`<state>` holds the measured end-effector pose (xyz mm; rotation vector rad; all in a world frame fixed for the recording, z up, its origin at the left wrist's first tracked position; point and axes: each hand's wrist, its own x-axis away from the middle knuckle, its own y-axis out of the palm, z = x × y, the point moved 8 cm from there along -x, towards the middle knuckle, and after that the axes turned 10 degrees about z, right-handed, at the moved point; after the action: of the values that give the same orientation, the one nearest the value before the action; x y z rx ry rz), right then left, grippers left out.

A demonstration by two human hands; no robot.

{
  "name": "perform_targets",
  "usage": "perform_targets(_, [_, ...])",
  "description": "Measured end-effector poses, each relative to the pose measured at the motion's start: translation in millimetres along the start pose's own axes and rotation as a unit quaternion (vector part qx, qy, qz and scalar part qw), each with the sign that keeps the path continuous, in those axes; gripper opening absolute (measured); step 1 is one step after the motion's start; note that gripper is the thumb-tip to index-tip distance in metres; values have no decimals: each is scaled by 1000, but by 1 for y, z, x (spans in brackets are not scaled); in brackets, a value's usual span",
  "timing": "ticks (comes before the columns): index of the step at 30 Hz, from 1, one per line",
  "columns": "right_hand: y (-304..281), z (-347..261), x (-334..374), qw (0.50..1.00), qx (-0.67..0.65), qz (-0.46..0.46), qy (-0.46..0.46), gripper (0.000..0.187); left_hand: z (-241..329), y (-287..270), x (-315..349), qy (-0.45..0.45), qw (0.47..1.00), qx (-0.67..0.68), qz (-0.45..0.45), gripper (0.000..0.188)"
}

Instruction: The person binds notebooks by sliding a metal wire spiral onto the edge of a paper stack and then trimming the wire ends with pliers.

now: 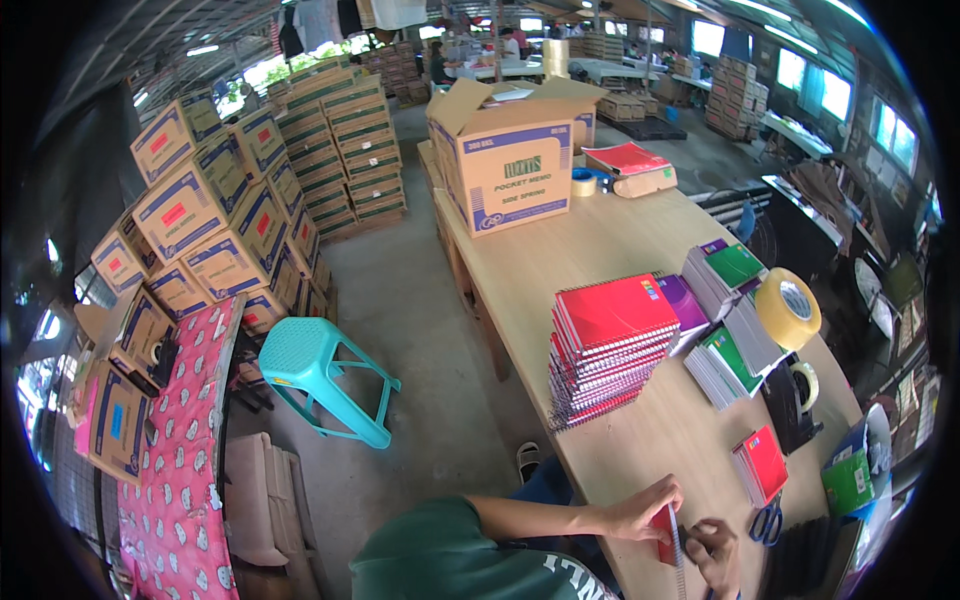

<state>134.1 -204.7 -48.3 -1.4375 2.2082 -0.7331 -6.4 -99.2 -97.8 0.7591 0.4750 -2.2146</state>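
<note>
At the near edge of the table, my left hand (645, 510) grips a small red spiral notebook (665, 532), held upright on edge with its pages and wire seen nearly end-on. Close beside its wire edge is my right hand (714, 558), fingers curled; what they hold, if anything, is hidden. A short stack of small red notebooks (764, 462) lies just beyond, with black-handled scissors (766, 522) next to it. Farther up the table stands a tall stack of red spiral notebooks (615, 335).
Green notebooks (722, 365), purple notebooks (682, 300), a large tape roll (787, 308) and a black tape dispenser (792, 405) line the right side. An open carton (515, 180) stands at the far end. A turquoise stool (325, 375) and stacked cartons (215, 220) are left.
</note>
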Motion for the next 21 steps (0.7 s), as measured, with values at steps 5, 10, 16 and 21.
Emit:
perform_targets(5, [9,-11,-4,992,-73,-97,-20,59,5,-2,-3,-32,999,23,3,61])
perform_targets(10, [2,4,-3,985,-154,-61,-51,35,-3,9,-2,3,1000,4,-12,59])
perform_targets(16, [7,-14,-17,982,-150,-106,-33,47,-58,-33,11,-264,923,273,66,55])
perform_targets(21, [0,-9,-19,976,-212,-52,-4,40,-54,-21,-1,-276,920,278,15,54])
